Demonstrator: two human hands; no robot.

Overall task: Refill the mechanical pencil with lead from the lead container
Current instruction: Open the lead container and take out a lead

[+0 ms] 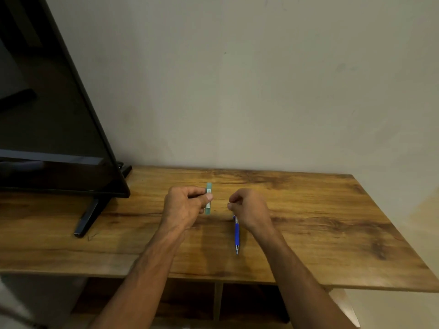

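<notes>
My left hand (184,207) is closed on a slim teal lead container (208,198), held upright between thumb and fingers above the wooden table (320,222). My right hand (249,207) hovers just to its right, fingers curled, thumb and forefinger pinched together; nothing can be made out between them. A blue mechanical pencil (236,233) lies lengthwise below that hand, its metal tip pointing toward me. Its upper end is hidden under the palm, and I cannot tell whether the hand touches it.
A black TV screen (47,115) stands at the left on a dark foot (86,217) that reaches onto the tabletop. A plain wall rises behind the table. Open shelf compartments show below the front edge.
</notes>
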